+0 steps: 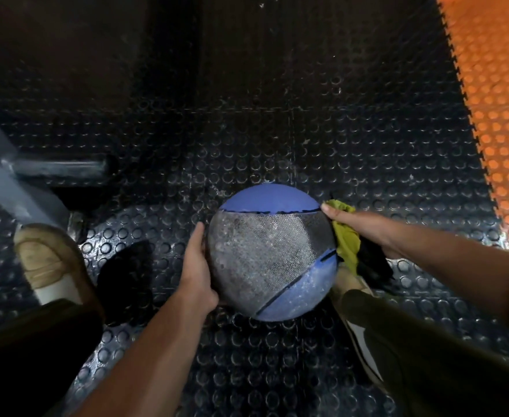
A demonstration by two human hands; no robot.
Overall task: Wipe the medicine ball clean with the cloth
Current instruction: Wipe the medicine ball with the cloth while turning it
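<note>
At the bottom of the frame two bare forearms reach forward between dark trouser legs (30, 350). The left hand (197, 266) lies flat against the left side of the round blue and grey textured medicine ball (265, 254), its grip open, fingers stretched up along the curve and thumb tucked under the lower left edge. The ball sits in the middle of the frame between both hands, its dusty grey panel facing up and blue panels at the top and lower right. The right hand (364, 227) is on the ball's right side, its grip closed around a bunched yellow-green and black cloth (348, 239), thumb pointing at the ball's upper right edge; the cloth is squeezed between the palm and the ball, touching it, with a dark end hanging below the wrist. A tan shoe (44, 257) stands at the left, and a second shoe (349, 284) shows just beneath the ball's lower right. Under everything runs a black studded rubber floor (277, 130). A grey metal frame (6, 182) crosses the left edge, and an orange studded mat (500, 115) fills the upper right corner.
</note>
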